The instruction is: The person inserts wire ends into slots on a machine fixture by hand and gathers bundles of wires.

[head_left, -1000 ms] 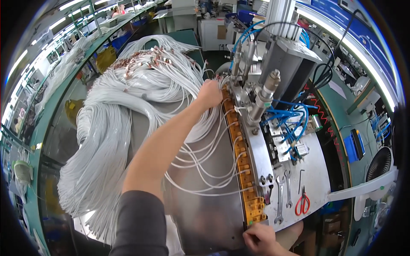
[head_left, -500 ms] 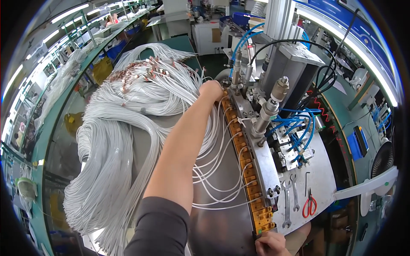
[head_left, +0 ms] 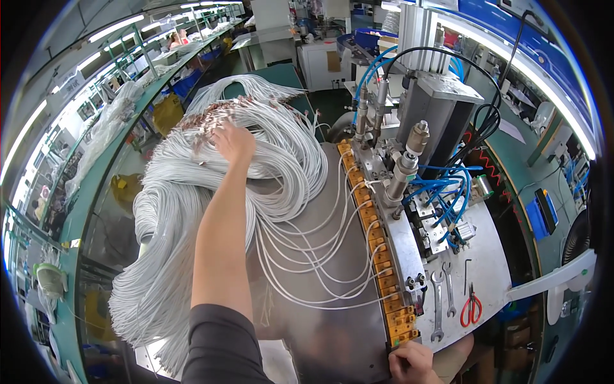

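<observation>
My left hand (head_left: 234, 143) reaches over a large pile of white cables (head_left: 173, 224), at the copper-coloured cable ends (head_left: 214, 115). Its fingers are smeared by motion, so their grip is unclear. Curled at the near end of a long orange-yellow fixture strip (head_left: 377, 246) is my right hand (head_left: 410, 362); what its fingers hold, if anything, is hidden. Several cables from the pile run in loops across the grey metal table (head_left: 307, 339) into slots along that strip. The strip's nearest slots hold no cable.
Right of the strip stands a metal press with cylinders (head_left: 403, 169) and blue air hoses (head_left: 448, 192). Two wrenches (head_left: 437, 307), a hex key (head_left: 465, 275) and red-handled scissors (head_left: 471, 310) lie on the plate beside it. Green-edged benches (head_left: 70, 281) line the left.
My left hand has left the far end of the strip and moved left onto the cable ends. The right hand stays at the near end. The view has shifted slightly.
</observation>
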Available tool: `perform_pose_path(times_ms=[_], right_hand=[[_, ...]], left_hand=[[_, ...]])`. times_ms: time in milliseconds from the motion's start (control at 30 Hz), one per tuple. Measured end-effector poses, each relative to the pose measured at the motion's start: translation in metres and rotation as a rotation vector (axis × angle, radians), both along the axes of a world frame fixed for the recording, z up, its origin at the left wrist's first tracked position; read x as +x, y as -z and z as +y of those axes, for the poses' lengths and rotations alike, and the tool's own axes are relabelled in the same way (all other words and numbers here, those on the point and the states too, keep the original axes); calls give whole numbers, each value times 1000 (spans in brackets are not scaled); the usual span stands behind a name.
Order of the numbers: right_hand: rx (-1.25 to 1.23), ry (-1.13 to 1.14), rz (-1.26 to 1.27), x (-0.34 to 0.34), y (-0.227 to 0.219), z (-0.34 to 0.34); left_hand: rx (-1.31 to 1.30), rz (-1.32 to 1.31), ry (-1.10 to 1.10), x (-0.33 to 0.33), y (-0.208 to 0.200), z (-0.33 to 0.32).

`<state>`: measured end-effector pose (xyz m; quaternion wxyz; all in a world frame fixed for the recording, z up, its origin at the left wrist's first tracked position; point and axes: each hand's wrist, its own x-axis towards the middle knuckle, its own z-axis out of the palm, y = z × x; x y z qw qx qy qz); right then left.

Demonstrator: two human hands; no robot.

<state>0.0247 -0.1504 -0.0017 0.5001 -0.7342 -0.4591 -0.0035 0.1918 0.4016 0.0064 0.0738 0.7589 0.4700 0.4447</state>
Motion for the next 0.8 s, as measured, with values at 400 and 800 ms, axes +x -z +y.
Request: perform_pose_path(times_ms=[400, 800], right_hand=[[-446, -141, 91, 5, -6, 11], [-914, -524, 210, 5, -12, 252]], left_hand=[[-165, 390, 545, -130, -19, -77], [-295, 706, 566, -203, 17, -142]])
